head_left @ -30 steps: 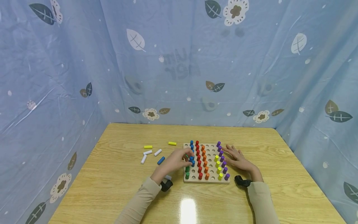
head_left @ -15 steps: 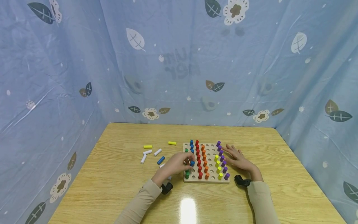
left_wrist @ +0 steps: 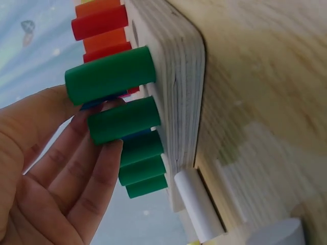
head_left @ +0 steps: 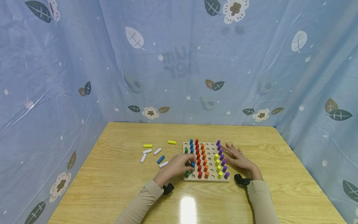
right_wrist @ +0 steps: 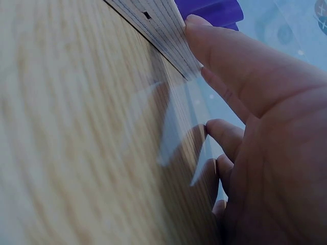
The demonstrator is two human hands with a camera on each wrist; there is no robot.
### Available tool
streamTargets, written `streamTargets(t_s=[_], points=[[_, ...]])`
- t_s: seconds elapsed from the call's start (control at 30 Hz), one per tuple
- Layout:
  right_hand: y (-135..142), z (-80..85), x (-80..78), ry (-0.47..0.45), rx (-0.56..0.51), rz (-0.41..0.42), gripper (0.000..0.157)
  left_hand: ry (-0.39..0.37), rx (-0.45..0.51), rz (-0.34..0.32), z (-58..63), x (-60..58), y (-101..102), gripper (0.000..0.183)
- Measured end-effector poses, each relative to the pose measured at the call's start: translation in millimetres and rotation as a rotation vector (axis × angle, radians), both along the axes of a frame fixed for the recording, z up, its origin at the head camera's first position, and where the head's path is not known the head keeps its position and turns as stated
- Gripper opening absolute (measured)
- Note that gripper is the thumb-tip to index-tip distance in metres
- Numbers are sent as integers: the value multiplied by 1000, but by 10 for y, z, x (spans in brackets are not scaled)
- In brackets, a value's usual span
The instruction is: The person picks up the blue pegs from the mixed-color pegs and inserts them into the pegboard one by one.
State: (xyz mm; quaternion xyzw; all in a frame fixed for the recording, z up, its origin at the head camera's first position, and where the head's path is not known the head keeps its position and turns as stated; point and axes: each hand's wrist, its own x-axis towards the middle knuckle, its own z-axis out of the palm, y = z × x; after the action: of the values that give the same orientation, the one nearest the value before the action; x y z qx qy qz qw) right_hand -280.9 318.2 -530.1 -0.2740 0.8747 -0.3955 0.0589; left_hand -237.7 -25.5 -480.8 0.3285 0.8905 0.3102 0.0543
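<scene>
A wooden pegboard point(head_left: 195, 179) holds columns of green, blue, red, orange, yellow and purple pegs. Over its left side, my left hand point(head_left: 176, 165) pinches a blue peg point(head_left: 193, 165) between thumb and fingers, low in the blue column. In the left wrist view that peg is mostly hidden behind the green pegs point(left_wrist: 125, 120), and the fingers of the left hand point(left_wrist: 66, 168) reach past them. My right hand point(head_left: 239, 160) lies along the board's right edge with fingers spread; in the right wrist view its thumb point(right_wrist: 219, 43) is at the board's side near a purple peg point(right_wrist: 214, 10).
Left of the board lie loose pegs: a blue one point(head_left: 160, 159), yellow ones point(head_left: 172, 142) and several white ones point(head_left: 157, 151). A white peg point(left_wrist: 199, 204) lies close to the board's side in the left wrist view. A patterned curtain point(head_left: 179, 62) stands behind the table point(head_left: 112, 183).
My left hand has shifted slightly toward the near edge of the board with the blue peg, down along the blue column. The right hand has stayed in place.
</scene>
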Motion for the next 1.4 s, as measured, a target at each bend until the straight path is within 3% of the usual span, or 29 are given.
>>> streamTargets(t_s=[0.3, 0.67, 1.07, 1.27, 1.4], points=[[-3, 15, -11, -10, -6, 1, 55, 42, -20, 5, -38, 4, 20, 17], [9, -5, -35, -5, 2, -4, 57, 35, 1, 14, -35, 13, 25, 17], [-57, 51, 35, 3, 2, -20, 54, 67, -14, -14, -90, -10, 32, 14], [-62, 35, 49, 12, 7, -30, 54, 52, -22, -8, -89, -7, 32, 15], [-137, 166, 145, 3, -6, -28, 53, 5, 12, -3, -70, -9, 12, 16]])
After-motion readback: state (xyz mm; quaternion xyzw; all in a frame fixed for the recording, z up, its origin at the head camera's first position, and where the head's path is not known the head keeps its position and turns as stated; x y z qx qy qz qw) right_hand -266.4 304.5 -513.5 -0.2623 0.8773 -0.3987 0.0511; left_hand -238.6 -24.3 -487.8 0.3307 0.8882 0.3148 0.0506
